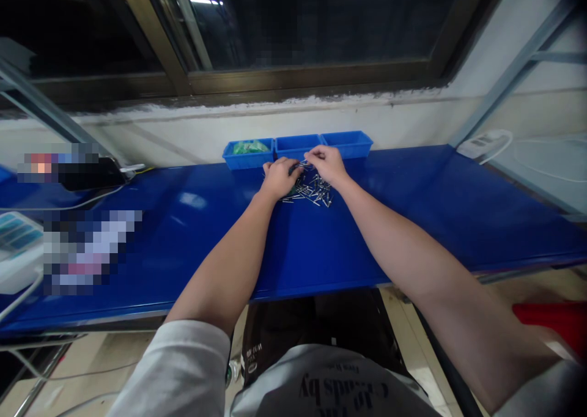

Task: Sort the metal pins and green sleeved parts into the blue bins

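A loose pile of thin, shiny metal pins (316,192) lies on the blue tabletop (302,246); they are too small for me to tell their exact kind. At the pile's left side, my left hand (279,177) has its fingers curled in, and what they grip is mostly hidden. A bit of green material (292,191) shows beneath that hand. My right hand (326,162) is closed in a pinch at the pile's far edge, with thin metal pins at its fingertips. Both hands are close together, just in front of the blue bins.
Three blue bins stand against the wall: a left bin (250,160) with a green bag (250,147) in it, a middle bin (298,140) and a right bin (347,143). A white device (21,252) sits at far left, a power strip (481,143) at right.
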`<action>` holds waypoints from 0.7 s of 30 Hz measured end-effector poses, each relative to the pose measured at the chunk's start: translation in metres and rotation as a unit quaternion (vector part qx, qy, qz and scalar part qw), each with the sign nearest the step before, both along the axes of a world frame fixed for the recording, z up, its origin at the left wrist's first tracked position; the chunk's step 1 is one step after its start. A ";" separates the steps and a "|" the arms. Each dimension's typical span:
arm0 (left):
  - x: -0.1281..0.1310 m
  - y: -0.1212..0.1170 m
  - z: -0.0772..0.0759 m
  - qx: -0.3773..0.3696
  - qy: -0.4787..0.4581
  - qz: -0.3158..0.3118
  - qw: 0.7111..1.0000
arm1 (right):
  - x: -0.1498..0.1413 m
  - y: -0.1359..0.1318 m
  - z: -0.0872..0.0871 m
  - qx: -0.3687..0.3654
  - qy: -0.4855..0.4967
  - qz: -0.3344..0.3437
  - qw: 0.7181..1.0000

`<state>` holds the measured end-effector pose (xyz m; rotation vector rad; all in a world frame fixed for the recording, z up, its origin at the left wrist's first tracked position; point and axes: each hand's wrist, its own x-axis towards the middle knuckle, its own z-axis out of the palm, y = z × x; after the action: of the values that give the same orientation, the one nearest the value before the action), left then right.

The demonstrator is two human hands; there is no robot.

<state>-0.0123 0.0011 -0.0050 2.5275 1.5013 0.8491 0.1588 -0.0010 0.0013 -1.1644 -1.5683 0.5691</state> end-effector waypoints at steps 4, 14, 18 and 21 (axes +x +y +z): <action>0.000 -0.001 0.000 0.006 -0.007 0.013 1.000 | 0.014 0.008 -0.004 0.035 -0.061 -0.114 0.991; -0.001 -0.001 0.000 -0.005 0.006 0.019 1.000 | 0.035 0.013 -0.009 -0.030 -0.172 -0.268 0.948; -0.001 -0.002 0.000 -0.008 0.009 0.022 1.000 | 0.040 0.018 -0.010 -0.082 -0.195 -0.272 0.939; -0.001 -0.002 0.000 -0.012 0.010 0.022 1.000 | 0.043 0.022 -0.015 -0.104 -0.201 -0.267 0.937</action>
<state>-0.0134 -0.0011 -0.0052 2.5026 1.5680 0.8100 0.2017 0.0212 -0.0134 -1.8783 -1.4478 0.1370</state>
